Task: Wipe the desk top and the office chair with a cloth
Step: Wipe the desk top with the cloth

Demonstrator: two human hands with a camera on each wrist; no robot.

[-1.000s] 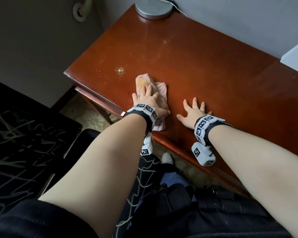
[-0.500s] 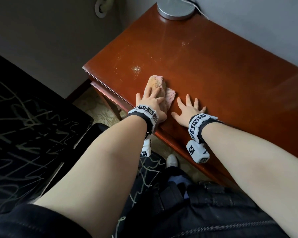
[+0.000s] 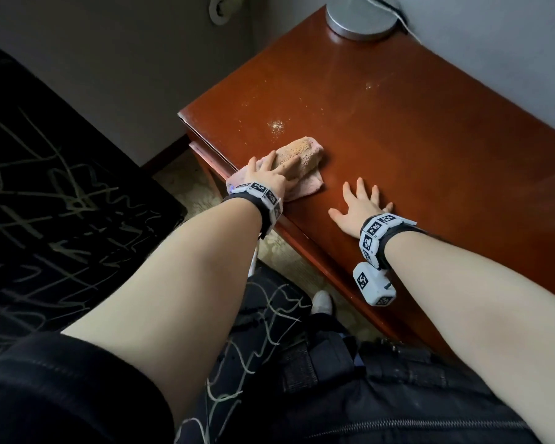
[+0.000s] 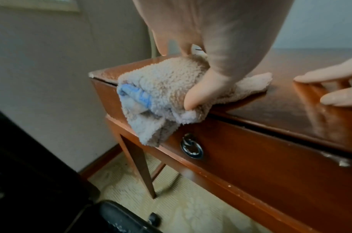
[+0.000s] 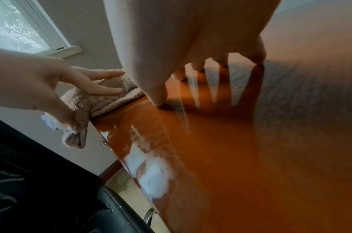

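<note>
Nearest you, the dark office chair (image 3: 61,219) sits at about 8 o'clock from your hands, its seat cut off by the frame — untouched by the cloth as far as these views show.

Your left hand (image 3: 269,179) lies on the cloth (image 3: 302,155) right at the near edge of the counter (image 3: 430,139), fingers stretched flat over the top and the thumb curled under the bundle, pinching it. Part of the cloth hangs over the edge, above the drawer's ring pull (image 4: 191,148). The cloth's long axis runs from your wrist toward 1 o'clock.

Your right hand (image 3: 361,208) is just beside it at 3 o'clock, spread flat on the bare wood, holding nothing; it looks like a brace only.

The relation that matters: the pale crumb patch (image 3: 276,126) lies just beyond the cloth's far end, at 12 o'clock from your left hand, with fainter specks (image 3: 370,84) farther on toward 1 o'clock. Your left hand is the nearer one, so a push straight away from you should catch it.

Farthest, the round lamp base (image 3: 361,17) sits at the back edge, its top cut off — mind its cord. The right end of the counter is out of frame, and the wrist views are too blurred with reflections to judge what dust remains.
</note>
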